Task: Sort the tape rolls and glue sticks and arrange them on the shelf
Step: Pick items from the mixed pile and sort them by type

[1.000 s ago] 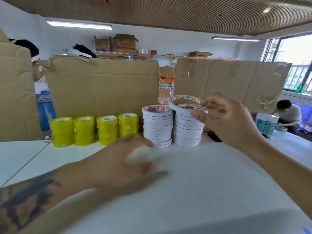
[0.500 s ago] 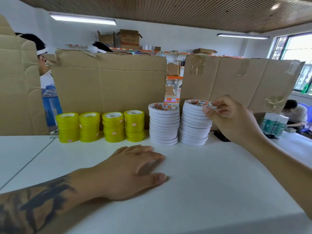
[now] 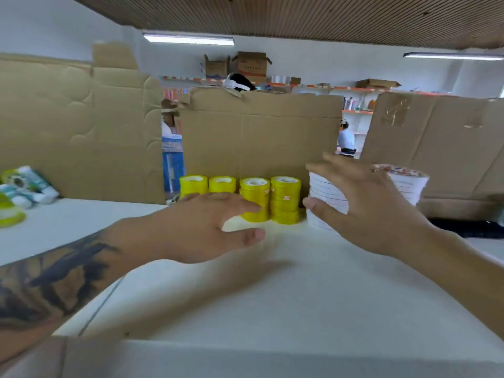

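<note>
Left hand: the left hand (image 3: 201, 227) was out over the white table (image 3: 286, 296), palm down, fingers straight and loosely spread, thumb out to the side, gripping nothing. Its fingertips reached in front of the yellow tape stacks; whether they touched the rolls was hard to say, as the hand was blurred.

Right hand: the right hand (image 3: 371, 205) was wide open, fingers fanned, thumb low near the base of the near white stack. It sat in front of the white tape stacks, with the thumb tip perhaps against the rolls, but it closed round nothing.

Yellow tape: four yellow tape stacks (image 3: 285, 199) stood upright in a row at the back of the table, just before the cardboard wall (image 3: 259, 140), side by side and close together.

White tape: two white tape stacks (image 3: 327, 192) stood just right of the yellow row, the nearer one largely hidden by the right hand, the farther one showing a printed top at its right.

Far left: a pile of white and green packets (image 3: 24, 186) lay on the table's left edge, well apart from the stacks; what they were was unclear.
</note>
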`<action>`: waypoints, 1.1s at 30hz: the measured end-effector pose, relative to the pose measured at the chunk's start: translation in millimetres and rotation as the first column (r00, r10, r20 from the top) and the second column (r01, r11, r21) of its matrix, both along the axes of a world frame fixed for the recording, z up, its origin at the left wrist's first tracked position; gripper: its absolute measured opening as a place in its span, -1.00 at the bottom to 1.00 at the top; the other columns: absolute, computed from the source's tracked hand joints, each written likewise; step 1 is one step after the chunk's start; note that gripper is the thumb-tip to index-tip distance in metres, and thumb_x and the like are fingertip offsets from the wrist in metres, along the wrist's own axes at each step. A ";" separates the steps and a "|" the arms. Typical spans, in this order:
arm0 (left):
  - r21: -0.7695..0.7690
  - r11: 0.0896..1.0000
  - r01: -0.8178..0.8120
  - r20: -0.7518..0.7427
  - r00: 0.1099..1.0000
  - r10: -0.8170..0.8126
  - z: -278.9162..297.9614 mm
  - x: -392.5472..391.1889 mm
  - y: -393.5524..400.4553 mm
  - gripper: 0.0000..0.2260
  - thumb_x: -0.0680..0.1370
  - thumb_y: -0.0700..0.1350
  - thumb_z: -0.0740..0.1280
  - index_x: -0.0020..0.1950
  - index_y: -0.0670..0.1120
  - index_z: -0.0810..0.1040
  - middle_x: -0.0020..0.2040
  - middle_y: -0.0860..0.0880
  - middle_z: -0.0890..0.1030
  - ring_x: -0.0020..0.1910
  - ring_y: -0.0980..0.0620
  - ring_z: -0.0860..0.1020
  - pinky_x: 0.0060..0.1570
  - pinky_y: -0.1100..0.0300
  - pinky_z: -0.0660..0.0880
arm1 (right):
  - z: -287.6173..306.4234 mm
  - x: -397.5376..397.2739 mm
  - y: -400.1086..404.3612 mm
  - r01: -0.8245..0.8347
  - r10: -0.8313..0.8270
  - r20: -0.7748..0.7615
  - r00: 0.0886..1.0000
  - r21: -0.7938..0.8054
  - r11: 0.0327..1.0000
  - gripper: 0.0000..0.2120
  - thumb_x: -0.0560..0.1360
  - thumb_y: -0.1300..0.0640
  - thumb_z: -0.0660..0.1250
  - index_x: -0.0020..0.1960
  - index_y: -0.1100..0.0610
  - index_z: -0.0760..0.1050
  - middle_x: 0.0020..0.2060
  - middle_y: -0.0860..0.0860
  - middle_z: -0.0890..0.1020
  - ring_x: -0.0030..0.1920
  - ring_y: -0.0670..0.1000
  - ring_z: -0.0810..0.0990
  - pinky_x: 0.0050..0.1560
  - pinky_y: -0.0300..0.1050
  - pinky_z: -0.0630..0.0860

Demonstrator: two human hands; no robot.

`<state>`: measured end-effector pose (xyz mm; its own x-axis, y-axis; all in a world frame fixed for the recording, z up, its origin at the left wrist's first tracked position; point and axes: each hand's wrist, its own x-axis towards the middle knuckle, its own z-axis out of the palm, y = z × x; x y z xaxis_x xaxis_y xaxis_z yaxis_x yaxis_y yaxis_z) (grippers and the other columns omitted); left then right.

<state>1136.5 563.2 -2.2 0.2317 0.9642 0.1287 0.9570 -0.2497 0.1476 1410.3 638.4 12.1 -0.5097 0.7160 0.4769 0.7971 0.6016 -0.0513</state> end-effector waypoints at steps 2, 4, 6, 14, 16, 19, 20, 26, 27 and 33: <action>0.002 0.998 -0.059 0.007 0.998 0.059 -2.0 -34.1 -13.2 -0.37 0.50 0.54 0.04 0.52 0.35 0.29 0.50 0.34 0.31 0.51 0.23 0.24 0.54 0.04 0.18 | -8.7 -39.4 -9.5 -0.074 0.081 0.077 0.994 -0.087 0.993 -0.30 0.48 -0.50 -0.07 0.55 -0.27 0.19 0.60 -0.10 0.22 0.57 -0.03 0.18 0.50 -0.01 0.12; -0.015 0.992 -0.121 -0.009 0.993 0.121 -7.9 -73.8 -28.9 -0.43 0.51 0.52 0.06 0.47 0.36 0.30 0.47 0.30 0.37 0.47 0.19 0.32 0.48 0.02 0.27 | -18.9 -81.6 -16.4 -0.136 0.161 0.177 0.971 -0.144 0.980 -0.24 0.44 -0.53 -0.19 0.57 -0.31 0.11 0.61 -0.13 0.17 0.58 -0.08 0.13 0.51 -0.06 0.10; -0.022 0.981 -0.195 -0.055 0.980 0.194 -14.6 -117.3 -45.9 -0.40 0.46 0.55 0.00 0.42 0.35 0.32 0.42 0.26 0.44 0.43 0.13 0.38 0.43 -0.02 0.32 | -27.6 -126.4 -24.2 -0.182 0.234 0.248 0.940 -0.216 0.959 -0.26 0.43 -0.56 -0.23 0.57 -0.36 0.02 0.62 -0.17 0.10 0.60 -0.12 0.06 0.55 -0.06 0.05; 0.030 0.869 -0.494 -0.011 0.869 0.494 -22.4 -278.4 -104.0 -0.40 0.55 0.44 0.14 0.51 0.21 0.33 0.46 0.12 0.44 0.43 -0.01 0.43 0.43 -0.03 0.33 | -34.2 -294.1 -56.5 -0.334 0.446 0.255 0.858 -0.381 0.862 -0.30 0.42 -0.56 -0.15 0.54 -0.44 -0.01 0.59 -0.29 0.07 0.59 -0.18 0.05 0.57 -0.09 0.07; 0.052 0.855 -0.517 -0.003 0.856 0.518 -23.9 -308.3 -116.2 -0.41 0.55 0.42 0.17 0.50 0.19 0.35 0.42 0.10 0.47 0.41 -0.04 0.45 0.41 0.00 0.34 | -38.5 -330.4 -60.6 -0.373 0.483 0.232 0.845 -0.391 0.841 -0.28 0.41 -0.60 -0.18 0.54 -0.44 0.00 0.59 -0.28 0.11 0.58 -0.18 0.07 0.57 -0.03 0.12; 0.127 0.847 -0.516 -0.073 0.847 0.527 -25.4 -343.7 -127.8 -0.43 0.54 0.39 0.21 0.49 0.16 0.37 0.41 0.07 0.50 0.40 -0.06 0.46 0.35 0.05 0.34 | -46.1 -381.7 -66.8 -0.399 0.520 0.231 0.822 -0.417 0.816 -0.28 0.43 -0.57 -0.14 0.55 -0.40 0.02 0.59 -0.26 0.15 0.58 -0.20 0.06 0.57 -0.06 0.09; 0.158 0.852 -0.499 -0.108 0.849 0.517 -24.2 -351.5 -128.3 -0.43 0.54 0.38 0.22 0.47 0.16 0.39 0.39 0.07 0.52 0.38 -0.06 0.47 0.31 0.05 0.35 | -47.9 -396.5 -69.9 -0.404 0.529 0.227 0.817 -0.429 0.808 -0.28 0.43 -0.55 -0.12 0.55 -0.39 0.02 0.59 -0.26 0.15 0.58 -0.21 0.06 0.58 -0.07 0.08; 0.184 0.898 -0.401 -0.360 0.822 0.441 -10.4 -375.0 -105.2 -0.51 0.48 0.40 0.20 0.22 0.11 0.51 0.18 0.04 0.61 0.24 -0.14 0.49 0.22 -0.03 0.32 | -49.6 -443.3 -93.0 -0.364 0.526 0.258 0.810 -0.481 0.797 -0.35 0.52 -0.44 -0.07 0.58 -0.33 0.05 0.56 -0.30 0.13 0.56 -0.23 0.01 0.55 -0.13 0.05; 0.127 0.908 -0.400 -0.389 0.822 0.416 -7.2 -377.8 -100.5 -0.57 0.50 0.37 0.20 0.17 0.10 0.51 0.16 0.03 0.61 0.24 -0.15 0.48 0.21 -0.03 0.31 | -50.0 -444.5 -93.6 -0.348 0.514 0.264 0.816 -0.486 0.802 -0.33 0.51 -0.46 -0.09 0.58 -0.32 0.05 0.57 -0.29 0.13 0.56 -0.23 0.00 0.56 -0.12 0.04; -0.077 0.925 -0.373 -0.369 0.872 0.321 2.8 -390.0 -77.0 -0.47 0.51 0.37 0.30 0.42 0.19 0.44 0.30 0.06 0.58 0.32 -0.09 0.49 0.30 -0.01 0.25 | -50.7 -431.0 -93.1 -0.257 0.413 0.250 0.876 -0.482 0.837 -0.28 0.47 -0.49 -0.10 0.58 -0.27 0.11 0.59 -0.25 0.13 0.57 -0.22 -0.01 0.57 -0.12 0.03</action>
<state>746.5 486.2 0.6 -0.1170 0.9923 -0.0407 0.9745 0.1068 -0.1975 979.3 545.3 -38.6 -0.8253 0.5601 -0.0720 0.5645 0.8145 -0.1343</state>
